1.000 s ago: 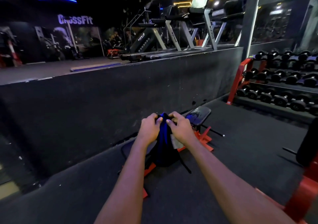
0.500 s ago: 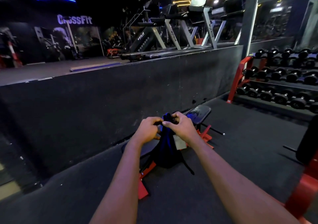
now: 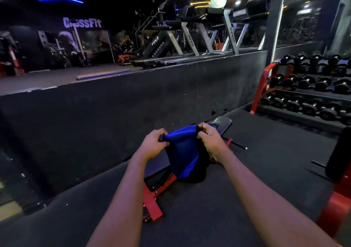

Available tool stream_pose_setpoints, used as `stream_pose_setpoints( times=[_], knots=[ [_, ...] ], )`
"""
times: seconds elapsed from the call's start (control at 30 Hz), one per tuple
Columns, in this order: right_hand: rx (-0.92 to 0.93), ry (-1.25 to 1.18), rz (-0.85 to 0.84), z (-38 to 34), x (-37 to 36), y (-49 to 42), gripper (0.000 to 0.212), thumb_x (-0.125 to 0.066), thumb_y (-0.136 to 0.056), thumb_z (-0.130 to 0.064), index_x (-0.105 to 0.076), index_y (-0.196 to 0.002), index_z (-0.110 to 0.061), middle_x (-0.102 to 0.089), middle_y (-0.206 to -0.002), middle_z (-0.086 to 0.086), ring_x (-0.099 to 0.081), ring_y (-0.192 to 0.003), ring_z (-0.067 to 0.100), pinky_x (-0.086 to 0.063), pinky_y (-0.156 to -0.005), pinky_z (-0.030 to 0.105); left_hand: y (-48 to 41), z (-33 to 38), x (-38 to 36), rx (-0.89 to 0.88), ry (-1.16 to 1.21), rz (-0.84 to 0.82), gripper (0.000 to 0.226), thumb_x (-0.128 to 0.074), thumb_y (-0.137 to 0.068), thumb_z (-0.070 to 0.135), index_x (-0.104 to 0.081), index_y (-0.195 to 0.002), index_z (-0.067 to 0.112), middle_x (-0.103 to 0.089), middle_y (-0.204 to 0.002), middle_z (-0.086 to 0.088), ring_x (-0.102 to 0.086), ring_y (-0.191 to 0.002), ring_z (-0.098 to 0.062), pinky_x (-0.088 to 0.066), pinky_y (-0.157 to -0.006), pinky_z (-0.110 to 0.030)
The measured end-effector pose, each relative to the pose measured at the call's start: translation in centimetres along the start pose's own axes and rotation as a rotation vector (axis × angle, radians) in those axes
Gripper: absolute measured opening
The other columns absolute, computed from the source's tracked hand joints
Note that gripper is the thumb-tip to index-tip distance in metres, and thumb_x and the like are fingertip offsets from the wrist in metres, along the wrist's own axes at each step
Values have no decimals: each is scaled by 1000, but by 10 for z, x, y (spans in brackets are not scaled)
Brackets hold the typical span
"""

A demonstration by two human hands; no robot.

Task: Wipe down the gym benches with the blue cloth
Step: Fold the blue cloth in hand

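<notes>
the blue cloth [image 3: 182, 151] is held spread between the two hands, its top edge pinched by the curled fingers of the left hand [image 3: 154, 144] and of the right hand [image 3: 210, 142], the rest hanging below them. the gym bench pad [image 3: 223, 123] is seen just beyond the right hand, its red frame [image 3: 152, 203] below the left wrist. a dumbbell rack [image 3: 260, 87] stands well right of the right hand.
</notes>
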State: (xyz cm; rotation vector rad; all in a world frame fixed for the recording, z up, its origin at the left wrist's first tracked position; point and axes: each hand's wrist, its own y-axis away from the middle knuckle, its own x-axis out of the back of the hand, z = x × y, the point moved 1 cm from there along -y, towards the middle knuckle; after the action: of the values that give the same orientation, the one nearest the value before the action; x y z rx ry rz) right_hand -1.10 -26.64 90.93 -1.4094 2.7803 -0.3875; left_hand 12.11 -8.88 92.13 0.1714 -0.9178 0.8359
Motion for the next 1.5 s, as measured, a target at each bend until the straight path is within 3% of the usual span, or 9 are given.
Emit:
stream_pose_setpoints(
  times=[0.13,0.27,0.4,0.53,0.6,0.8,0.9,1.03,1.5],
  knots=[
    [-64,59,52,15,7,-2,20,-49,-85,0,-63,-92,-13,-66,-85,10,-58,-77,18,-49,-72,38,2,0,2,-5,-12,-45,17,-72,-84,15,-56,-82,20,-65,-84,-5,-60,-82,-22,-47,-71,-25],
    [-149,227,1,25,11,-2,17,-54,-80,-2,-60,-85,-17,-63,-76,5,-57,-71,20,-45,-64,34,5,11,8,-103,114,39,27,-71,-79,7,-52,-82,26,-65,-80,-10,-59,-71,-18,-53,-71,-43],
    [-100,144,-97,15,4,7,27,-53,-75,5,-57,-92,-15,-61,-84,5,-54,-70,14,-45,-60,24,5,32,11,-208,136,-4,37,-67,-81,3,-48,-95,31,-59,-85,5,-50,-62,1,-46,-62,-22],
    [52,308,-238,4,-3,1,35,-71,-73,-35,-65,-107,-29,-69,-99,-6,-65,-91,11,-51,-82,30,4,41,16,-227,124,-53,47,-71,-82,6,-44,-110,32,-64,-94,1,-54,-63,4,-43,-61,-14],
    [151,396,-216,0,-7,-3,25,-70,-78,-47,-68,-98,-31,-70,-87,-4,-64,-81,8,-48,-75,32,7,42,17,-242,161,1,46,-73,-82,9,-45,-114,27,-67,-94,0,-57,-68,2,-46,-65,-16],
    [256,197,-14,-6,-4,-13,8,-60,-95,-16,-62,-88,-14,-61,-76,4,-55,-73,10,-43,-68,31,12,3,-1,-59,120,-51,41,-72,-80,46,-59,-109,20,-71,-100,1,-67,-94,-16,-54,-83,-34],
    [66,183,28,3,3,-22,19,-63,-89,-19,-55,-72,-16,-52,-70,1,-49,-71,14,-36,-69,34,19,-4,-5,-57,2,19,18,-69,-89,36,-61,-86,20,-64,-79,5,-59,-71,-5,-41,-64,-23],
    [31,56,73,8,-1,-14,28,-63,-84,-35,-50,-69,-14,-49,-70,5,-47,-72,15,-36,-68,35,18,6,-2,-87,2,96,29,-77,-83,29,-53,-67,30,-55,-62,9,-50,-56,2,-34,-53,-14],
    [146,234,207,31,-36,-16,36,-49,-103,-26,-46,-74,-4,-52,-64,6,-44,-56,14,-32,-52,21,41,-23,3,77,69,217,14,-78,-81,34,-68,-75,27,-67,-69,6,-59,-62,1,-44,-54,-15]
  ],
)
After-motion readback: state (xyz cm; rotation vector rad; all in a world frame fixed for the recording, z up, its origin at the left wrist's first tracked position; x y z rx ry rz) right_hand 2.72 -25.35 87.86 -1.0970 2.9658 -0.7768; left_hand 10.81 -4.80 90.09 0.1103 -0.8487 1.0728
